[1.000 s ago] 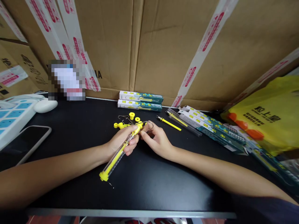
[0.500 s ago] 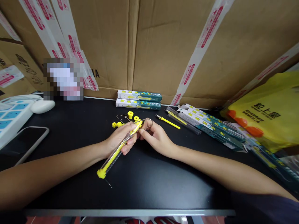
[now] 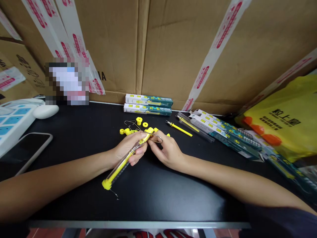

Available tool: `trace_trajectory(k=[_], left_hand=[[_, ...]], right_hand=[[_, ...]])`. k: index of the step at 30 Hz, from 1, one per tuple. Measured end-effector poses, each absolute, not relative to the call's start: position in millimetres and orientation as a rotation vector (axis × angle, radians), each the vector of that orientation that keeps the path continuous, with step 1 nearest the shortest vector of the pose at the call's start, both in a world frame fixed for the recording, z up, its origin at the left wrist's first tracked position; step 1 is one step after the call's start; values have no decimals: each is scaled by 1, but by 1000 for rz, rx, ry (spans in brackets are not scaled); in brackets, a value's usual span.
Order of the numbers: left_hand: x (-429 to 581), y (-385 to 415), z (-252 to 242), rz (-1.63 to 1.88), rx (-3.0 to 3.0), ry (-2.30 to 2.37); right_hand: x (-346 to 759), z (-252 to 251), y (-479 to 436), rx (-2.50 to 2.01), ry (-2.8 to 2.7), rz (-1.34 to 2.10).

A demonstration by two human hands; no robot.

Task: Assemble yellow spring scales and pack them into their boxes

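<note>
clear tube (image 3: 120,166) yellow core; table (image 3: 160,191) black; bag (image 3: 284,125) yellow.

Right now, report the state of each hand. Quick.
Left hand: closed around the clear tube with the yellow insert.
Right hand: fingertips pinching the metal ring at the tube's far end.

- The tube (image 3: 123,162) that the left hand (image 3: 128,148) grips looks to me like clear, smooth plastic, with a matt yellow plastic core inside.
- At the grip of the right hand (image 3: 166,151), the wire ring (image 3: 158,137) is thin, shiny metal.
- Just beyond the grip, I see small caps (image 3: 139,121) of smooth yellow plastic.
- Under the grip, the table (image 3: 173,195) is black and smooth, with a soft sheen.
- Well behind the grip, the boxes (image 3: 178,49) are matt brown cardboard.
</note>
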State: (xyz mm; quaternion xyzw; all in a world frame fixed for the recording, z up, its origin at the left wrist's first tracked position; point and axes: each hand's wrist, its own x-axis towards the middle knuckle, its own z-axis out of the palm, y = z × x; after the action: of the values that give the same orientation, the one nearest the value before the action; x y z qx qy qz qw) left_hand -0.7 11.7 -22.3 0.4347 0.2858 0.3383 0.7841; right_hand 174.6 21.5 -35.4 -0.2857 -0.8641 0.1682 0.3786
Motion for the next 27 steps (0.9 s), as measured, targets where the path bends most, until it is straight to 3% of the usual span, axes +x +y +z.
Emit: trace_trajectory(k=[11,27], left_hand=[[-13,22,-26,508,877,535],[-7,17,-19,598,794,568]], right_hand=[[182,-22,42,-648,-1964,1227],[181,-17,46,-707,-1849,1416]])
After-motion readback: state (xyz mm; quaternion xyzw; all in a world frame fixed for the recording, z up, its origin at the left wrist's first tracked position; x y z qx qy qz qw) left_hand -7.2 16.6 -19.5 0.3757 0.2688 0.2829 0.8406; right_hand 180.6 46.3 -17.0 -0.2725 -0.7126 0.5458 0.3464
